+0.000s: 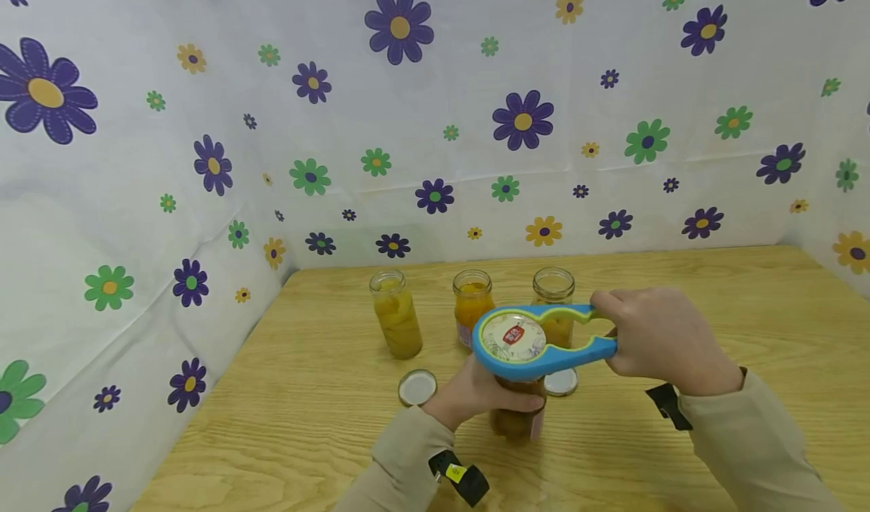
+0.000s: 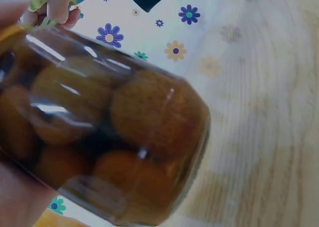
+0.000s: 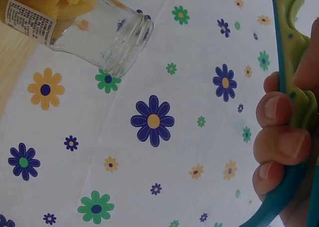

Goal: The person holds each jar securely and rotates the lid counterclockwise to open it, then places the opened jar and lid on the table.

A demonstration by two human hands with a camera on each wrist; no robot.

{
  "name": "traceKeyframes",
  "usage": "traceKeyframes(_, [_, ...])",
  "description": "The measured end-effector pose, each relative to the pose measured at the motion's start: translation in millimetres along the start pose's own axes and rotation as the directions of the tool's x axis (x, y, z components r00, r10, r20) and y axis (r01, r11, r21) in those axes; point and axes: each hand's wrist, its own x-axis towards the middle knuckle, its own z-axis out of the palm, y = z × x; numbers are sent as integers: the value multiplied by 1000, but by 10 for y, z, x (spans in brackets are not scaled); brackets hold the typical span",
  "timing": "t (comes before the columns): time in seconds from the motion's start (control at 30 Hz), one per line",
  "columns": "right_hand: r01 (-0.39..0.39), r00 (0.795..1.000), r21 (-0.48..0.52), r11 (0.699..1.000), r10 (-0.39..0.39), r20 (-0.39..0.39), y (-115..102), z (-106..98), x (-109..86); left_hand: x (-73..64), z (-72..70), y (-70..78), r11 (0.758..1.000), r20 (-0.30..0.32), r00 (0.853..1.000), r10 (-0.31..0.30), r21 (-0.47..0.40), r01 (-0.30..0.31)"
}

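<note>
My left hand [image 1: 485, 391] grips a glass jar [image 1: 518, 423] below its lid. Round brown pieces in dark liquid fill that jar [image 2: 104, 122] in the left wrist view. Around the jar's pale printed lid [image 1: 514, 337] sits the wide loop of a blue and yellow-green jar opener [image 1: 557, 359]. My right hand [image 1: 662, 338] holds the opener by its two handles. In the right wrist view, fingers [image 3: 281, 142] curl round a handle of the opener [image 3: 294, 52]. The lid is on the jar.
Behind stand three lidless jars: a tall one with yellow fruit [image 1: 397, 319], one with orange fruit [image 1: 469, 312], and one partly hidden by the opener [image 1: 553, 285]. Loose lids lie on the wooden table [image 1: 306, 346], one left [image 1: 418, 387], one right [image 1: 561, 382]. Flowered cloth [image 1: 462, 81] hangs around.
</note>
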Motion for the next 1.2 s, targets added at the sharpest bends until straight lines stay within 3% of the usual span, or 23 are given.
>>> traceKeyframes(0.1, [-24,998,-8,1000,24,53,14,1,0,2,24,46,999,-30,999,-18,36,19])
traceKeyframes(0.23, [-54,991,-13,998,55,121,30,-15,4,16,34,74,997,-46,999,4,77,0])
traceKeyframes(0.4, [-90,982,-4,996,89,169,27,-41,12,61,2,-72,989,-64,998,6,145,3])
traceKeyframes(0.53, [-110,973,-5,994,108,204,25,-45,11,86,-24,-192,989,-68,998,8,147,2])
traceKeyframes(0.63, [-121,965,-3,993,119,233,30,-41,7,84,-24,-188,992,-61,998,1,124,7])
traceKeyframes(0.83, [-139,947,37,990,122,298,32,-35,5,36,-6,28,996,-2,1000,-12,90,12])
traceKeyframes(1.0, [-171,921,114,979,117,371,23,-24,-1,44,-47,28,995,68,998,1,98,-8])
traceKeyframes(1.2, [-185,907,164,969,104,409,25,-17,-9,60,-93,13,997,156,987,46,61,-57])
